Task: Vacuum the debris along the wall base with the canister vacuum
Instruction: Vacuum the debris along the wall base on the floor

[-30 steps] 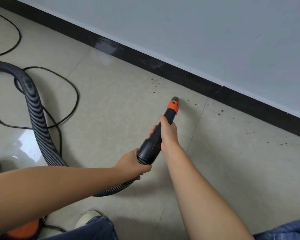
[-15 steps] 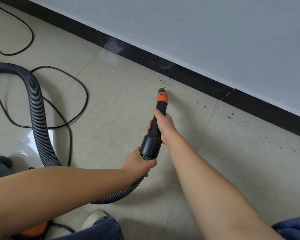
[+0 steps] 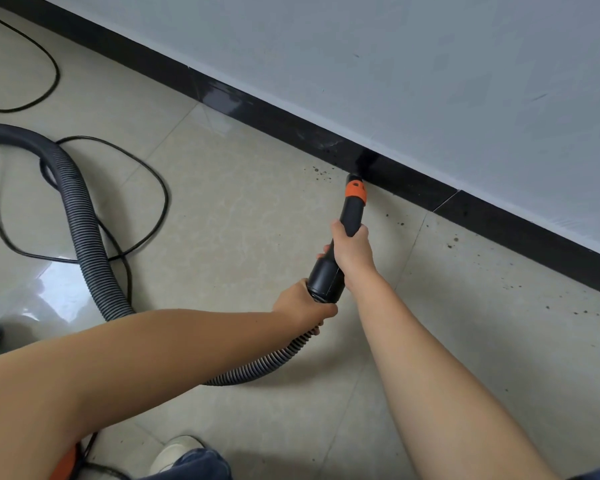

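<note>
I see my right hand (image 3: pixel 352 247) wrapped around the black vacuum nozzle (image 3: pixel 350 216), partway up its shaft, with the orange collar (image 3: pixel 355 191) just beyond my fingers. The nozzle tip sits against the black baseboard (image 3: pixel 413 183) where it meets the beige tile floor (image 3: pixel 243 216). My left hand (image 3: pixel 303 301) grasps the ribbed grey hose (image 3: pixel 84 220) right at the wide black cuff (image 3: pixel 326 278) where the hose joins the nozzle. Dark debris specks (image 3: pixel 321 172) lie on the tile just left of the tip, and more specks (image 3: pixel 478 252) are scattered to the right along the wall base. The hose curves back to the left, passing over a looped black power cord (image 3: pixel 146 174). An orange part of the canister (image 3: pixel 65 462) shows at the bottom left edge, near my light shoe (image 3: pixel 175 448).
</note>
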Demonstrator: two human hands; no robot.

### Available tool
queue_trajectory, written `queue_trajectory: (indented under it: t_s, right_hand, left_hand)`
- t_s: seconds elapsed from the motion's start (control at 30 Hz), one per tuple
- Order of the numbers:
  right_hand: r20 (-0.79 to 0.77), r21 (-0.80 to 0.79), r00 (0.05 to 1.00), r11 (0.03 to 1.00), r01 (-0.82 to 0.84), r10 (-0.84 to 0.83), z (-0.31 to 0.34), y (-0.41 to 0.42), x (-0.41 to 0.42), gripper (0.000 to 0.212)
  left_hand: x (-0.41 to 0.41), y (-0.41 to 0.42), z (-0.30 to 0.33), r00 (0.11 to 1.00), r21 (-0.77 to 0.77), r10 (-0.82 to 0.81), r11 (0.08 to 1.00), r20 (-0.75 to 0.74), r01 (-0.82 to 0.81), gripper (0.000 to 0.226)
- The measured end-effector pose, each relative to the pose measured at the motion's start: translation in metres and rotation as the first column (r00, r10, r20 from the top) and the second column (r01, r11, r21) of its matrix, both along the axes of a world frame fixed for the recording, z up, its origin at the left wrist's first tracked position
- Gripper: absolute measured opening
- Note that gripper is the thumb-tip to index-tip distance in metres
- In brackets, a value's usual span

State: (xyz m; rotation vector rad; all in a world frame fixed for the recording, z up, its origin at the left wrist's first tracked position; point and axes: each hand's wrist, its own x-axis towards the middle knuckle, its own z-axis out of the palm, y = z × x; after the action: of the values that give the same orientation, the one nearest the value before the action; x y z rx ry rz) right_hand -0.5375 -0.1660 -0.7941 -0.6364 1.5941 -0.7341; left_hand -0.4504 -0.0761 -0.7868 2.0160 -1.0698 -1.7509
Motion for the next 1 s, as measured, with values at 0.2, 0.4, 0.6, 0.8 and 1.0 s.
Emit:
queue_trajectory:
  t_s: [0.2,0.4,0.6,0.8,1.0]
  right_hand:
    - [-0.037,0.020,0.995,0.995,-0.093,0.093,0.007,-0.018,-0.009,0.026]
    - [-0.015,0.029,0.988,0.988,-0.152,0.152,0.008,-0.027,-0.005,0.024]
    - [-0.019,0.037,0.972,0.972,-0.232,0.233,0.015,-0.046,0.000,0.020]
    - [-0.029,0.048,0.947,0.946,-0.320,0.321,0.019,-0.065,0.010,0.023]
    - [-0.054,0.057,0.924,0.925,-0.375,0.378,0.026,-0.074,0.020,0.023]
  left_hand:
    - [-0.019,-0.010,0.004,0.998,-0.017,0.064,0.998,-0.004,-0.064,0.036]
    - [-0.022,-0.014,0.005,0.992,0.009,0.121,0.993,-0.026,-0.121,0.038]
    - [-0.023,-0.027,0.010,0.985,-0.014,0.170,0.985,-0.040,-0.170,0.032]
    - [-0.024,-0.040,0.011,0.972,-0.029,0.234,0.972,-0.032,-0.235,0.033]
    - [-0.019,-0.050,0.013,0.961,-0.050,0.276,0.960,-0.033,-0.277,0.032]
